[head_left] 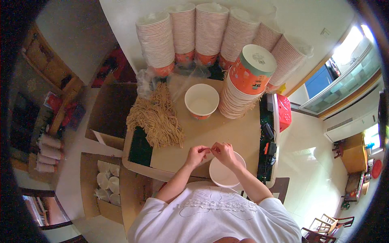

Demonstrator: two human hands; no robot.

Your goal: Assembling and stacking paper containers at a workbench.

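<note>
Near the lower centre of the frame, the left hand and the right hand meet at their fingertips, each in a narrow pinch; whether something thin is between them, I cannot tell. Below the right wrist, a white bucket faces its opening upward, probably kept close to the body for easy reach. Tan cords lie in a loose pile on the left side of the bench, seemingly to be near the left hand. At upper right, a nested stack of buckets, perhaps saving space, carries an upside-down orange bucket.
</note>
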